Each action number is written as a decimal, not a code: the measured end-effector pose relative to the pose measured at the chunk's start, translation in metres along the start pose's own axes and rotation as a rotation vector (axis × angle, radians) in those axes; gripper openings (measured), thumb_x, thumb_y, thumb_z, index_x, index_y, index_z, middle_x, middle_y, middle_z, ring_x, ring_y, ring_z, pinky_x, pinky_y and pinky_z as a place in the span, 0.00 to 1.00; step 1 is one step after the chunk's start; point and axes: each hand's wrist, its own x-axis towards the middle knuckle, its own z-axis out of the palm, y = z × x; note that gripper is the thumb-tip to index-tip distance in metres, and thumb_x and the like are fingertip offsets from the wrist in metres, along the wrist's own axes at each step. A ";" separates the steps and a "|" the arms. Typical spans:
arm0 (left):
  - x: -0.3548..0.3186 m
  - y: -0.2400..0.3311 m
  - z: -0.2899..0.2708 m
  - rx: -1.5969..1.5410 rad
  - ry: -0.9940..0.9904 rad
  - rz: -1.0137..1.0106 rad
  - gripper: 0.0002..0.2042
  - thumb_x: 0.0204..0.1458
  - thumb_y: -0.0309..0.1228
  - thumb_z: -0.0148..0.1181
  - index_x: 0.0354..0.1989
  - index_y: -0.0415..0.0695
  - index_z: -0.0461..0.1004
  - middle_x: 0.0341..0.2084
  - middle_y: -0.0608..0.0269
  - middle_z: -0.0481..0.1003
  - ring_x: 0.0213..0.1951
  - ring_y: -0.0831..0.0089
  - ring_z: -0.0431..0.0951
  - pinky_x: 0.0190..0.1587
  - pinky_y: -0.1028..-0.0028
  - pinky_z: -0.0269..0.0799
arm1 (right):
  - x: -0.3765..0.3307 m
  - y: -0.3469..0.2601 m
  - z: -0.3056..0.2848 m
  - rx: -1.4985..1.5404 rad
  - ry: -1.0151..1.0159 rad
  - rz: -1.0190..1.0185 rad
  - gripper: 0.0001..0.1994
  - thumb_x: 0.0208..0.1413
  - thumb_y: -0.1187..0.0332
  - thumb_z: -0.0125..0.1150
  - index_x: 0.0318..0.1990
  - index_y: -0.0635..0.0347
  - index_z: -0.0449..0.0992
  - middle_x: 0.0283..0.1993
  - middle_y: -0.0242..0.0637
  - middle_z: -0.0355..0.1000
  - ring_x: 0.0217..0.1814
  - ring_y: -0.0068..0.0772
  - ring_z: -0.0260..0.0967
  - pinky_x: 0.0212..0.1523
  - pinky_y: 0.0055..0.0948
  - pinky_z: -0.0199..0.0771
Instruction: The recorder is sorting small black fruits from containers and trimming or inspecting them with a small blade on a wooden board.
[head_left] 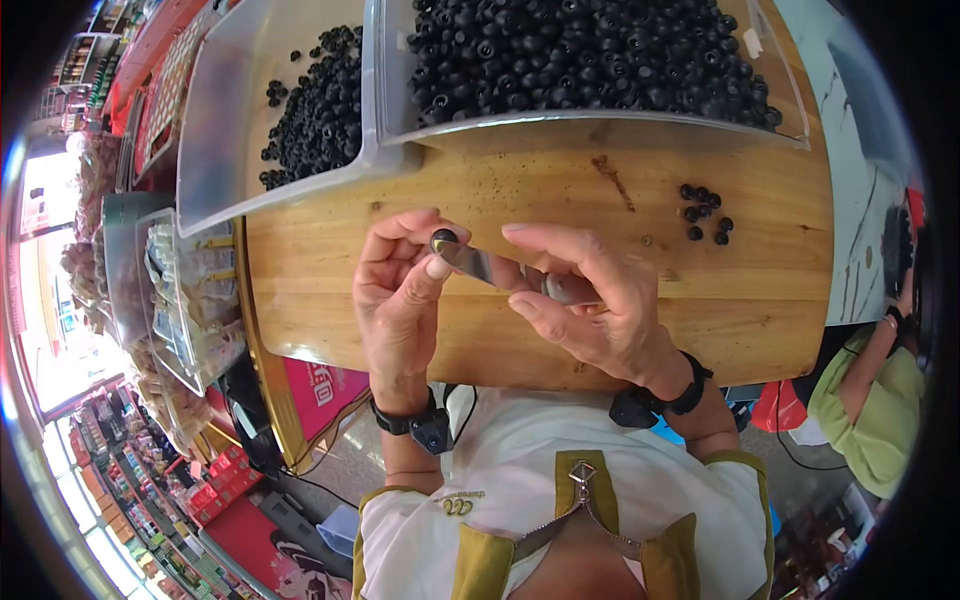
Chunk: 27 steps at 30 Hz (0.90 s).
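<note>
One small black bead [444,238] — round, glossy, dark-holed.

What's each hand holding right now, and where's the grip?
Left hand pinches a small black bead between thumb and fingertips. Right hand grips a metal tool by its handle end, its tip at the bead.

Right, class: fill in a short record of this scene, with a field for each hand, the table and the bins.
left hand: pinches a small black ring at the blade tip
right hand: grips a metal knife
table: wooden, bears a small cluster of black rings
bins: two clear bins holding many black rings
</note>
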 end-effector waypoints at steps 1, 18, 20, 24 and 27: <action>-0.003 -0.005 -0.007 -0.039 -0.022 -0.059 0.20 0.51 0.25 0.64 0.52 0.36 0.68 0.42 0.53 0.74 0.43 0.71 0.75 0.48 0.73 0.72 | 0.000 0.001 0.002 -0.009 -0.031 -0.004 0.21 0.50 0.75 0.67 0.53 0.62 0.72 0.34 0.31 0.76 0.24 0.13 0.65 0.24 0.13 0.66; -0.019 -0.022 -0.016 -0.303 -0.046 -0.214 0.17 0.51 0.31 0.66 0.45 0.37 0.69 0.40 0.55 0.72 0.45 0.68 0.71 0.51 0.70 0.68 | -0.001 0.009 0.010 -0.066 -0.153 -0.008 0.22 0.47 0.75 0.70 0.52 0.59 0.73 0.28 0.29 0.74 0.21 0.13 0.64 0.21 0.15 0.65; -0.019 -0.022 -0.017 -0.311 -0.044 -0.236 0.17 0.51 0.30 0.66 0.45 0.36 0.69 0.40 0.55 0.72 0.45 0.69 0.71 0.51 0.71 0.68 | -0.001 0.009 0.010 -0.069 -0.164 -0.009 0.22 0.47 0.75 0.70 0.52 0.59 0.73 0.27 0.28 0.73 0.20 0.13 0.63 0.20 0.16 0.64; -0.019 -0.023 -0.020 -0.305 -0.055 -0.243 0.17 0.51 0.31 0.65 0.45 0.36 0.69 0.39 0.55 0.72 0.45 0.69 0.71 0.51 0.71 0.68 | -0.001 0.010 0.011 -0.085 -0.149 -0.038 0.23 0.46 0.75 0.71 0.52 0.59 0.73 0.26 0.28 0.73 0.20 0.13 0.60 0.19 0.16 0.62; -0.018 -0.023 -0.020 -0.322 -0.056 -0.261 0.18 0.51 0.33 0.66 0.44 0.36 0.69 0.39 0.56 0.72 0.44 0.69 0.72 0.50 0.72 0.68 | 0.000 0.010 0.011 -0.088 -0.148 -0.048 0.23 0.46 0.75 0.71 0.52 0.59 0.73 0.26 0.28 0.73 0.20 0.13 0.61 0.20 0.16 0.63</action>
